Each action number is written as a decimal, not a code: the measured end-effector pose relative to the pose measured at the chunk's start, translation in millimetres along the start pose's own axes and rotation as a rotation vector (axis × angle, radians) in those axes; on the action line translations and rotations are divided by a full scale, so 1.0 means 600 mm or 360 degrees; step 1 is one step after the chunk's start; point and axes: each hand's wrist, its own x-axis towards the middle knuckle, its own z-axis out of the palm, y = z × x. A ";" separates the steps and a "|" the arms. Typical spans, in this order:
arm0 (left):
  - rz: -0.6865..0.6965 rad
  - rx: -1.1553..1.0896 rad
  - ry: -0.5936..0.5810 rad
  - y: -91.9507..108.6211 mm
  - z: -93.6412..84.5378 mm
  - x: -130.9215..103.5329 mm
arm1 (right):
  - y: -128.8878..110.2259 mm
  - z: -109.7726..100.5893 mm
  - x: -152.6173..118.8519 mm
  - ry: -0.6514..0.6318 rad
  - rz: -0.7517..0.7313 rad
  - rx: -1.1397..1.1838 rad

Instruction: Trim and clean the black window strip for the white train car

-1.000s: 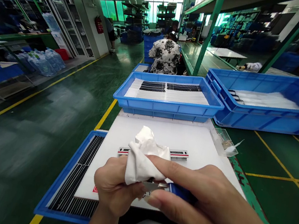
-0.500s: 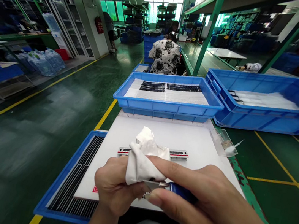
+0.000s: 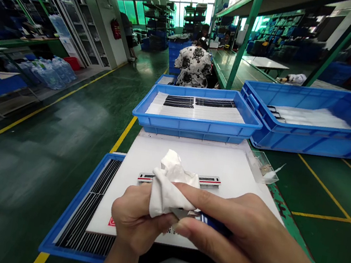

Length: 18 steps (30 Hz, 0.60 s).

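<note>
My left hand (image 3: 133,219) is closed around a bunched white cloth (image 3: 167,198), whose crumpled top sticks up above the fist. My right hand (image 3: 229,227) grips a blue-handled utility knife (image 3: 213,223), its forefinger lying along the cloth. The knife's metal blade points left into the cloth's lower fold, close to the left thumb; the blade tip is hidden. Behind the hands, a flat silver bar with a red line (image 3: 210,181) lies across the white board (image 3: 138,152), partly covered by the cloth.
Beyond the board stands a blue tray (image 3: 197,124) of black strips on white sheets. Another blue tray (image 3: 53,237) with black strips sits lower left. A clear box (image 3: 262,167) is at the board's right edge, near a large blue bin (image 3: 316,140). A person (image 3: 194,64) sits ahead.
The knife has turned slightly in my right hand, showing white marks on its handle. Both hands and the cloth have shifted only a little.
</note>
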 end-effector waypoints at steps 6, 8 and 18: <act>0.0017 0.0062 -0.0015 -0.002 -0.005 -0.004 | 0.000 -0.001 -0.001 -0.0026 0.0018 0.0029; 0.0052 0.0087 -0.0032 -0.001 -0.007 -0.003 | 0.002 0.000 -0.004 -0.0041 0.0037 0.0088; 0.0109 0.0072 -0.0063 0.003 -0.005 0.000 | 0.003 -0.002 -0.005 -0.0097 0.0068 0.0311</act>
